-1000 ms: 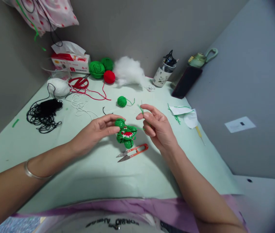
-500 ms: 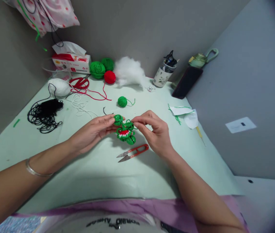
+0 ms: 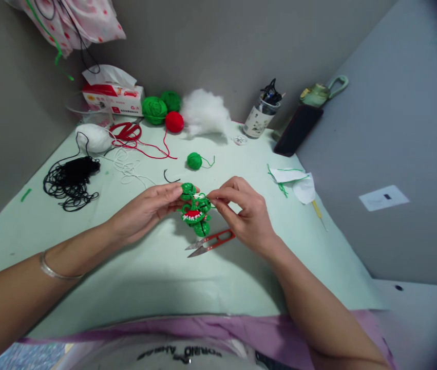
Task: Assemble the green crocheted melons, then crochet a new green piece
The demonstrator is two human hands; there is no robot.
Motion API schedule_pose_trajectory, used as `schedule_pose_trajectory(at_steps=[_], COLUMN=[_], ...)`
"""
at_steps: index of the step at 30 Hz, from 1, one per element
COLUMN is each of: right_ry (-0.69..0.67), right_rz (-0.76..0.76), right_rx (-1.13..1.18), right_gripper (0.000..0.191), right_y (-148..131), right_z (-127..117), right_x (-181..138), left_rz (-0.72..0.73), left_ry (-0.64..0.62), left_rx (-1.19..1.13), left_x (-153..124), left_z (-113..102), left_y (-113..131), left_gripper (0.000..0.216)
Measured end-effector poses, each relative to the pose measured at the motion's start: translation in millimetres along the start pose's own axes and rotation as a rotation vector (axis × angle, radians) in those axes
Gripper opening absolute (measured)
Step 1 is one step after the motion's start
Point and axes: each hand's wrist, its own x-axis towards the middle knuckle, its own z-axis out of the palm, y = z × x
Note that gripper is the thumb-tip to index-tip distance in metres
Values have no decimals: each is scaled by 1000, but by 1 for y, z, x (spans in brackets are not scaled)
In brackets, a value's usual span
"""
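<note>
Over the table point(image 3: 126, 277), left hand point(image 3: 145, 209) and right hand point(image 3: 248, 213) pinch a crochet toy point(image 3: 195, 211), seemingly nearly finished; scissors point(image 3: 212, 241) lie untouched

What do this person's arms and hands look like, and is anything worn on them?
Both arms are bare as far as the frame shows, with no sleeves and no gloves. The left hand has a thin silver bangle around its wrist. The right hand shows no bracelet or watch. No rings can be made out on the fingers.
</note>
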Motion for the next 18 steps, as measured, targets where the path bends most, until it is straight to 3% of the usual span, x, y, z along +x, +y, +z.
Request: schedule_pose_trajectory(at_steps=[18], right_ry=[-27], right_rz=[1], right_rx=[27], right_gripper=[16], right_y=[-4], right_z=[-2], right_x=[0], left_rz=[-14], left_ry=[-21], left_rx=[20], left_x=[0], left_z=[-2], left_y=[-1], left_gripper=[26])
